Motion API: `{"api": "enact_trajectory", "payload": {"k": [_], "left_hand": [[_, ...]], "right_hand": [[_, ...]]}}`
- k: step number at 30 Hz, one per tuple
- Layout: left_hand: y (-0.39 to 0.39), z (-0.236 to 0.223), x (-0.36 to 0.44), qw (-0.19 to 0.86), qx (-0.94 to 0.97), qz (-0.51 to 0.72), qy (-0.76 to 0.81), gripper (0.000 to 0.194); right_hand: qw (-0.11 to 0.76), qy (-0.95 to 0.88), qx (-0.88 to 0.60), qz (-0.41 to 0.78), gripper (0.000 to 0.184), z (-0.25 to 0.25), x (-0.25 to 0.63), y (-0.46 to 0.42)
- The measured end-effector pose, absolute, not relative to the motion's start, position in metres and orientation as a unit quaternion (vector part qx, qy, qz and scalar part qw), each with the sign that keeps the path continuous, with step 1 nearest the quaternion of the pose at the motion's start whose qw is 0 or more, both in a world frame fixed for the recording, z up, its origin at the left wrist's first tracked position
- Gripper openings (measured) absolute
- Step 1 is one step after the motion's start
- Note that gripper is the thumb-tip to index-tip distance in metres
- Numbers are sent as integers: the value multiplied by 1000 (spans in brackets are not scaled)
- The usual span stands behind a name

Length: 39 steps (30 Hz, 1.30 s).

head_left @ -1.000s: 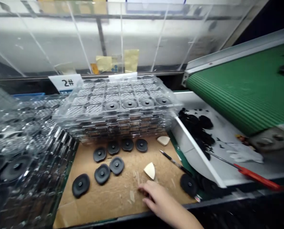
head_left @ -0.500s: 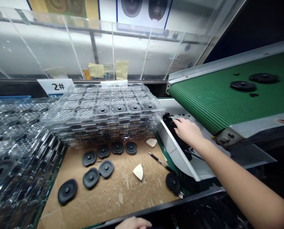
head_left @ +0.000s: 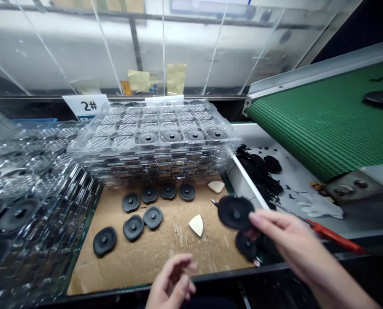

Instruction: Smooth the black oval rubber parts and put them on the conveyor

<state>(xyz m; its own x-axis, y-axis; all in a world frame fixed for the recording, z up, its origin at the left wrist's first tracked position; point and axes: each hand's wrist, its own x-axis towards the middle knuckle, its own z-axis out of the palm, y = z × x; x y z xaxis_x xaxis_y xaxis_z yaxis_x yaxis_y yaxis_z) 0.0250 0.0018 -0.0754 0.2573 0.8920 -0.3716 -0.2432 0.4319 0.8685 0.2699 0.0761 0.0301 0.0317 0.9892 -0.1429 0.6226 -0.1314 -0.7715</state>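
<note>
Since the earlier view, your right hand (head_left: 286, 240) has moved and seems to pinch a black rubber disc (head_left: 235, 212) above the cardboard (head_left: 165, 253), at lower right of the frame. Your left hand (head_left: 171, 281) is open, holding nothing. You appear to be sorting discs; next, the disc seems to need setting down.

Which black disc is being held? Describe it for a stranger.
Beside the green conveyor belt lies a cardboard sheet. Over its right side, the right hand holds up a black disc, the only disc in the air; the rest lie on surfaces.
</note>
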Motion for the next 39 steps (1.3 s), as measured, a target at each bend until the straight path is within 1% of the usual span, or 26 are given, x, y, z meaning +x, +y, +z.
{"api": "enact_trajectory", "payload": {"k": [2,3,5,7,10,11,12,13,15,16,17,21,26,29,32,35,39], "left_hand": [[8,-67,35,666,359,486,438,58],[9,-62,37,647,367,507,437,65],[9,-54,34,639,360,517,442,73],[7,-50,24,659,324,512,447,71],[1,-48,5,687,252,516,446,72],[0,-48,-2,692,224,522,444,73],[-1,-47,-7,697,193,531,441,72],[-2,-47,-12,701,161,541,436,71],[-3,-45,-20,707,107,559,419,66],[-3,-44,-24,712,87,566,407,65],[-4,-44,-26,717,70,571,394,64],[-8,-45,-32,726,13,579,370,61],[-8,-48,-36,728,-13,580,365,55],[-6,-48,-37,722,-20,579,377,54],[-6,-46,-36,713,-14,578,397,60],[-6,-44,-34,712,-3,570,410,61],[-5,-41,-28,726,13,548,415,60]], "right_hand": [[323,-451,-583,594,49,8,239,52],[336,-371,-543,674,46,-5,222,42],[337,-288,-493,748,46,-29,188,25],[324,-275,-459,780,53,-49,158,11],[288,-302,-435,798,64,-63,134,0],[285,-334,-449,778,65,-65,134,2],[290,-383,-486,730,63,-67,139,7],[299,-438,-537,656,59,-70,147,14],[315,-521,-643,466,49,-78,168,36],[313,-532,-676,403,48,-83,178,48],[308,-535,-699,360,47,-90,187,59],[302,-551,-704,331,39,-114,192,77],[327,-571,-650,379,36,-119,174,67],[343,-538,-622,455,43,-110,167,65],[354,-464,-589,559,47,-94,160,56],[351,-394,-556,642,45,-78,155,41],[357,-244,-499,751,43,-59,158,34]]}}
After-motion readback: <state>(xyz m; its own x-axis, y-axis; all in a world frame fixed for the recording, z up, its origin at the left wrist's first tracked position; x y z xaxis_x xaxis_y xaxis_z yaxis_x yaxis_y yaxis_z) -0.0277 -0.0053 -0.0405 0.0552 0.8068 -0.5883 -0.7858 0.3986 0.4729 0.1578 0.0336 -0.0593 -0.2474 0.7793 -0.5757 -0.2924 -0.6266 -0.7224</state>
